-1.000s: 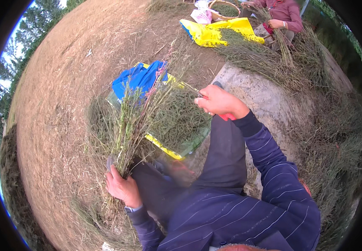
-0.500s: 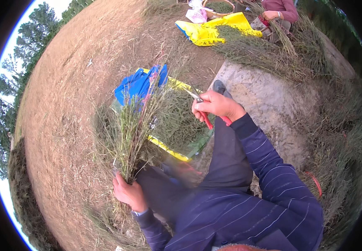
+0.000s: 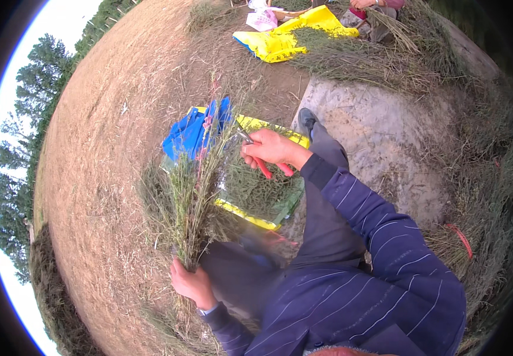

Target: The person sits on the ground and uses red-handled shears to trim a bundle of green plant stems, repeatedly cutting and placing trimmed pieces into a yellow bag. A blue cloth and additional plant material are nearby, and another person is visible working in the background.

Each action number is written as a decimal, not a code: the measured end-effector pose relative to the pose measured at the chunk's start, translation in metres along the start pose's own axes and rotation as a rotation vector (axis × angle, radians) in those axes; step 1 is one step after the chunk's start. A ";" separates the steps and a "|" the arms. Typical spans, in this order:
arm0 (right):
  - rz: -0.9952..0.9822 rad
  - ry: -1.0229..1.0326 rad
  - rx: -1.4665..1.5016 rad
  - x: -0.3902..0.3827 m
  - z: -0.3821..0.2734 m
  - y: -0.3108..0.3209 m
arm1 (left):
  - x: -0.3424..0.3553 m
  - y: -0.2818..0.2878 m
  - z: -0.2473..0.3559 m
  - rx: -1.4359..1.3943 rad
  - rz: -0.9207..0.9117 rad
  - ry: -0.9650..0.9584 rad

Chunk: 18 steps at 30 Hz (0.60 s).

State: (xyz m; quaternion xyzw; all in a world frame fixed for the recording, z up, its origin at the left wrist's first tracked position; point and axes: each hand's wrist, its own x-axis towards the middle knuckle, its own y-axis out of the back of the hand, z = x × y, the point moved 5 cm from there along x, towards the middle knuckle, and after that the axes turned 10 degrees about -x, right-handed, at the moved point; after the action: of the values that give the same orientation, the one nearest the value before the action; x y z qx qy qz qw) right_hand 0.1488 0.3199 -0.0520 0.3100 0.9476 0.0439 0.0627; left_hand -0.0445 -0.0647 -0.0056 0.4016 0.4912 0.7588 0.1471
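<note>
My left hand is closed around the lower stalks of an upright bundle of dry green stems. The stems fan out toward their tops, where a few pinkish tips show. My right hand grips a pair of shears with red handles, and their metal blades point up and left close to the bundle's upper right side. Below the shears, a yellow-edged sheet carries a heap of cut greenery. A blue cloth or bag lies behind the bundle, partly covered by its stems.
Another person's hand is at the top right, beside a yellow sheet and a pink-white bag. Heaped stalks lie there and along the right. My shoe rests on a pale slab. Dry ground stretches left.
My right hand has moved left with the shears, bringing the blades nearer the bundle's upper stems. My left hand still grips the bundle. The whole view has shifted slightly.
</note>
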 end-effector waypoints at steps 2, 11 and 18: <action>0.007 0.026 0.029 0.002 0.001 -0.002 | 0.001 0.002 0.002 -0.031 0.016 -0.039; 0.010 0.110 0.075 0.003 0.002 -0.002 | 0.003 0.005 0.007 -0.034 -0.026 -0.016; 0.031 0.130 0.106 0.001 0.001 -0.005 | 0.005 0.008 0.015 -0.073 0.031 -0.049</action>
State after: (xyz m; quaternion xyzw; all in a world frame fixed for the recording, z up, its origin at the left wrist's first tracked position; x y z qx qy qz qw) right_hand 0.1456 0.3167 -0.0535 0.3240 0.9458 0.0145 -0.0161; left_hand -0.0354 -0.0559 0.0066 0.4222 0.4530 0.7683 0.1619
